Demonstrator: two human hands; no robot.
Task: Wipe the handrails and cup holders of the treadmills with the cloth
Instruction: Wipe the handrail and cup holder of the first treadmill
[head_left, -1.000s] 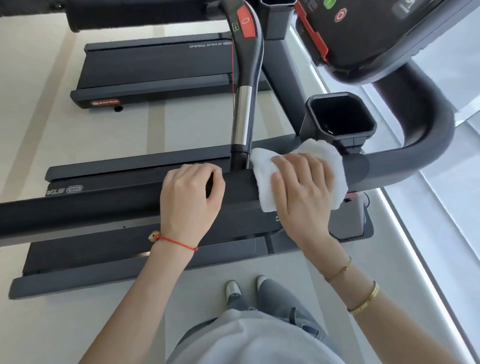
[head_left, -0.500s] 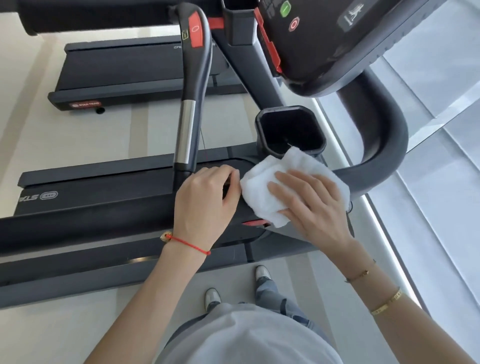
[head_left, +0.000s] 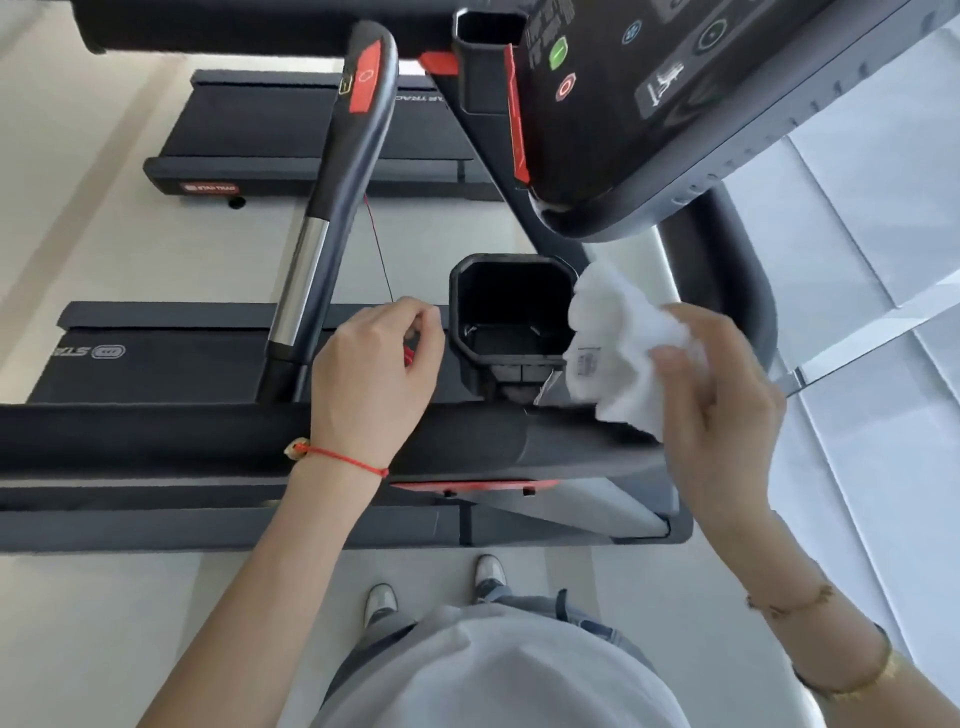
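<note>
A black cup holder (head_left: 506, 259) stands just beyond the treadmill's dark side handrail (head_left: 156, 431). My right hand (head_left: 722, 405) grips a bunched white cloth (head_left: 623, 343). The cloth is lifted to the holder's right rim, above the handrail's curved end. My left hand (head_left: 374, 379) hovers over the handrail left of the holder. Its fingers are curled and pinch the red safety cord (head_left: 378, 249) where it hangs down from the console.
A grip bar (head_left: 304, 270) with a silver section and a red button rises left of my left hand. The console (head_left: 675, 104) overhangs at upper right, with a second cup holder (head_left: 488, 31) beside it. Another treadmill (head_left: 291, 135) lies behind. My feet are on the floor below.
My right hand lifted the cloth off the handrail and bunched it up at the cup holder's right rim. My left hand came off the handrail and took the red cord. The view shifted right.
</note>
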